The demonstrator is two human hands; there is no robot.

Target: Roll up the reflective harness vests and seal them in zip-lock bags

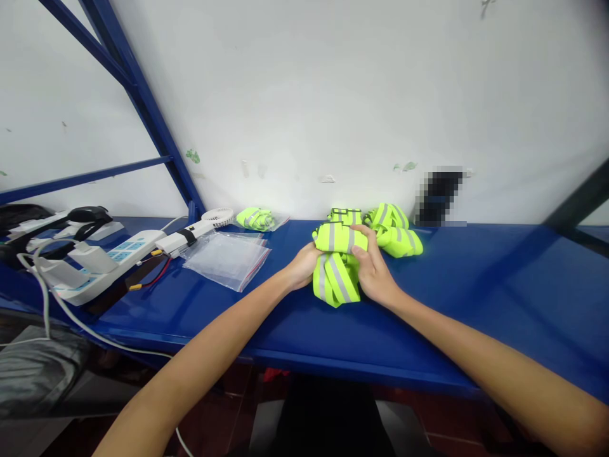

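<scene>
In the head view, a rolled fluorescent yellow reflective vest [335, 240] with grey stripes is held between both my hands above the blue shelf. My right hand [378, 273] closes round its right end, thumb in front and fingers behind. My left hand [303, 266] grips at its left side, with most of the fingers hidden behind the fabric. A looped section with grey stripes [337, 279] hangs below the roll, towards the shelf's front. Just behind lie another rolled yellow vest [345, 214] and a looser bundle of yellow striped fabric [397, 235].
Clear zip bags [228, 257] lie left of my hands, near a bagged yellow bundle [257, 219] and a white handheld fan [190, 236]. A power strip [114, 266] with plugs and cables fills the shelf's left end. A dark pixelated object [438, 197] leans against the wall.
</scene>
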